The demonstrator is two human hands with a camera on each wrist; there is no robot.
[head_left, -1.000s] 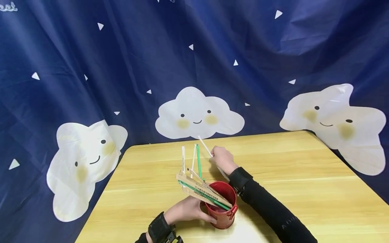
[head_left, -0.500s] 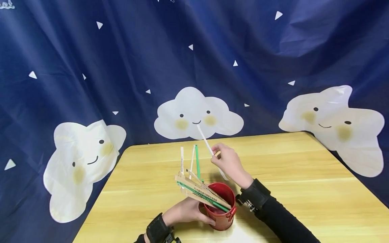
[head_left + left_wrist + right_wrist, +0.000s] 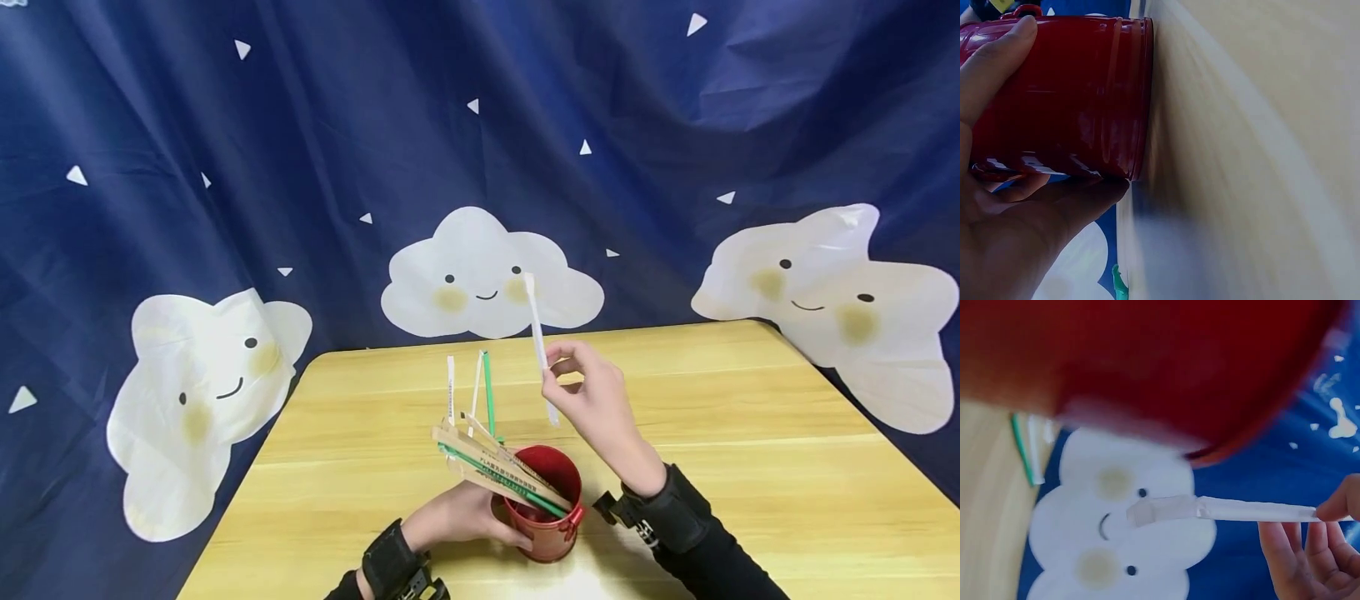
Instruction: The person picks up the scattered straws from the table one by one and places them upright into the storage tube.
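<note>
Two bare hands are shown over a pale, wood-grained bench (image 3: 712, 417). A glossy red metal bucket (image 3: 551, 546) is stood upright on the bench and is held by the left hand (image 3: 456, 518); its grip is curled about the wall, the thumb being laid on one side and the fingers on another. By the right hand (image 3: 600, 404), a slender white wrapped stick (image 3: 536, 321) is pinched below its middle between thumb and fingertips, the grip being closed to the stick's thickness. The stick is held nearly upright in the air, beyond the bucket and apart from it; a flattened end is seen in the right wrist view. Within the bucket, several flat brown paper sleeves (image 3: 510, 472) printed with dark characters and a slim green rod (image 3: 551, 507) are leaned to the left, past the rim. Farther back, two thin white strips (image 3: 451, 387) and a thin green straw (image 3: 490, 392) are laid out. The bench is backed by a dark blue cloth (image 3: 360, 125) printed with smiling white clouds (image 3: 483, 250).
</note>
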